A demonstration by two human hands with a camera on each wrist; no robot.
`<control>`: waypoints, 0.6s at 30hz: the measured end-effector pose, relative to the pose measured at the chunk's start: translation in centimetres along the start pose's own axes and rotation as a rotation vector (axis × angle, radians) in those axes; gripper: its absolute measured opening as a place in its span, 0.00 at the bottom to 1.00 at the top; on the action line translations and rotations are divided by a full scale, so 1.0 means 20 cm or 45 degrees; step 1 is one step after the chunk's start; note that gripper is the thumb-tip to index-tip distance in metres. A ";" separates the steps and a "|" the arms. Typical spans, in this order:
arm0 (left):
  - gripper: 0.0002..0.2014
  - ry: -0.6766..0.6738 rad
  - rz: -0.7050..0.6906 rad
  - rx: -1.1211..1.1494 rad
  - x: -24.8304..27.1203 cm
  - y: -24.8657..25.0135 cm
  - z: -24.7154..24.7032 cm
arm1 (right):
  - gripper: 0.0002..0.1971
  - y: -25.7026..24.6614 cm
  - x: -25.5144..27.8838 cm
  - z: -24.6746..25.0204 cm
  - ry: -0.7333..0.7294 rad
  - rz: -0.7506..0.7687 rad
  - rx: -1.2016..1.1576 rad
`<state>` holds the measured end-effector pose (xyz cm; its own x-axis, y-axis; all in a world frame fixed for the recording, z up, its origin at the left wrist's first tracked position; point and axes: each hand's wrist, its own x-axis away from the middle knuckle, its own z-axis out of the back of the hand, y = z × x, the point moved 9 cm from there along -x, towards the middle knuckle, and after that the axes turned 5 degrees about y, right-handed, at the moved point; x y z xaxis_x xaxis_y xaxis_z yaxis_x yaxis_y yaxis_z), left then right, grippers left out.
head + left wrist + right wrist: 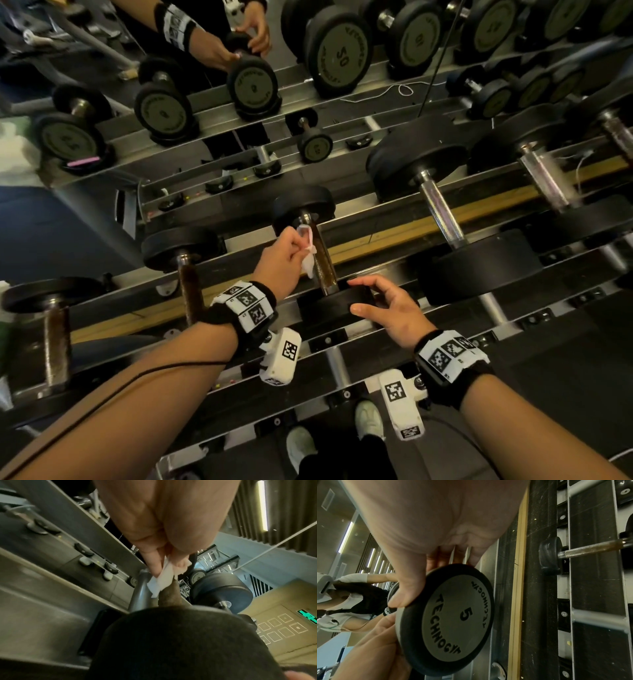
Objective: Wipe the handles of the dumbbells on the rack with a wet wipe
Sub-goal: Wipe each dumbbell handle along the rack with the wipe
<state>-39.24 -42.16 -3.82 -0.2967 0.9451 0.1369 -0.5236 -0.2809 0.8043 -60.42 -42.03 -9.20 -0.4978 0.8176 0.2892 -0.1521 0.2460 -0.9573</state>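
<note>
My left hand [286,255] pinches a crumpled white wet wipe [308,251] between thumb and curled fingers, pressing it against the upper part of the brownish, worn handle [323,262] of a small dumbbell just above the centre of the head view. In the left wrist view the same wipe [162,580] hangs from my fingertips [155,566] onto that handle [169,596], with the dumbbell's near black end [180,642] filling the lower half of the frame. My right hand [388,310] sits just right of centre, fingers and thumb spread and lightly curved around the rim of the near end plate [332,305]; in the right wrist view the thumb [406,589] and fingers bear on the edge of that plate [453,616], whose grey face reads "TECHNOGYM" and "5". It is a loose steadying hold, not a tight clasp. The dumbbell lies across the rails of the steel rack [342,366], its far end [303,205] toward the top. To its left lie two more small dumbbells with rusty handles [190,287], and to the right larger ones with chrome handles [440,209]. Across the top of the head view a mirror [85,31] repeats the rack and both hands. My pale shoes [368,419] show at the bottom centre.
</note>
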 end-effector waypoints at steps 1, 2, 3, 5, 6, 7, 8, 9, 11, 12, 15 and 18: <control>0.04 -0.009 0.013 0.019 0.02 -0.01 -0.01 | 0.21 0.00 0.00 0.00 0.005 -0.004 0.000; 0.04 -0.017 0.036 0.058 0.04 -0.03 -0.02 | 0.21 0.01 0.00 0.00 0.011 -0.011 0.003; 0.05 -0.033 0.052 0.093 0.07 -0.04 -0.02 | 0.21 0.01 -0.01 0.00 0.012 -0.014 0.009; 0.09 -0.136 0.047 0.096 0.14 -0.05 -0.06 | 0.21 0.01 -0.01 0.01 0.014 -0.015 0.020; 0.09 -0.211 0.037 0.090 0.18 -0.04 -0.08 | 0.21 0.01 -0.01 0.01 0.012 -0.013 0.025; 0.08 -0.273 0.032 0.097 0.21 -0.04 -0.10 | 0.22 0.00 -0.01 0.01 0.008 -0.011 0.029; 0.07 -0.304 0.039 0.122 0.22 -0.03 -0.10 | 0.22 0.00 -0.01 0.00 0.005 -0.013 0.029; 0.07 -0.294 0.063 0.179 0.22 -0.03 -0.09 | 0.22 0.00 -0.01 0.00 0.003 -0.020 0.029; 0.07 -0.154 0.114 0.307 0.17 -0.03 -0.01 | 0.22 0.01 -0.01 0.00 0.005 -0.031 0.031; 0.08 -0.050 0.115 0.327 0.15 -0.03 0.03 | 0.22 0.01 -0.01 0.00 0.006 -0.036 0.037; 0.04 0.054 0.114 0.305 0.12 -0.02 0.05 | 0.21 0.01 -0.01 0.00 0.011 -0.046 0.050; 0.02 -0.050 0.143 0.239 0.14 -0.03 -0.05 | 0.21 -0.02 0.00 0.00 0.042 -0.012 0.025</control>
<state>-40.58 -39.41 -4.57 -0.3112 0.9165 0.2513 -0.3297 -0.3522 0.8759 -60.26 -42.15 -8.80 -0.4676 0.8323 0.2977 -0.1733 0.2439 -0.9542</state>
